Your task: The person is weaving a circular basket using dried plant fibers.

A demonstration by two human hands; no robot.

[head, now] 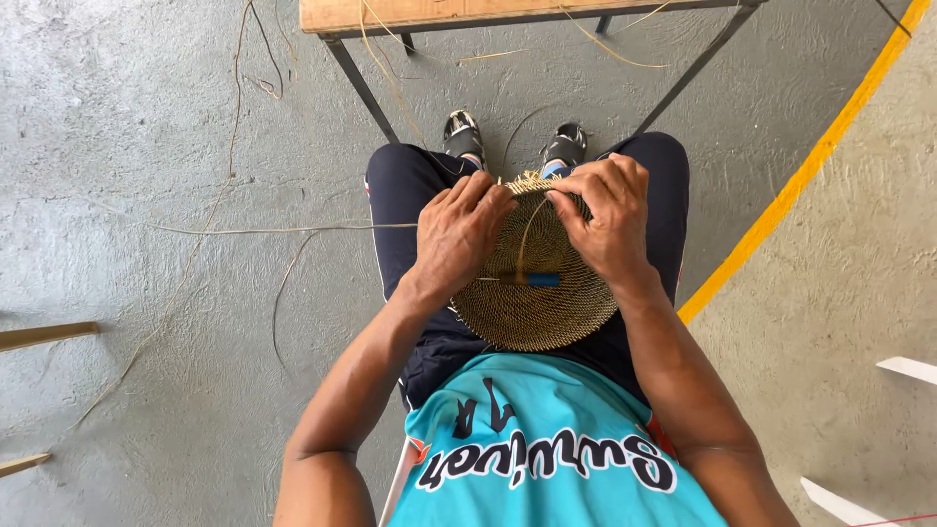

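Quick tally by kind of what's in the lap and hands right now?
Woven round basket: 1
Blue-handled tool: 1
Long loose fibre strand: 1
Left hand and right hand, both on the basket: 2
Total: 5

Craft workshop, likely basket weaving. Bare grey concrete floor (127, 127) with a painted yellow line (810, 166), loose straw strands (224, 230) scattered about, a wooden bench (439, 14) on metal legs, wood slats (44, 336) at the left edge, round woven disc (532, 303) on the lap.

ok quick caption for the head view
Both hands, left hand and right hand, work the rim of a round woven disc on the lap.
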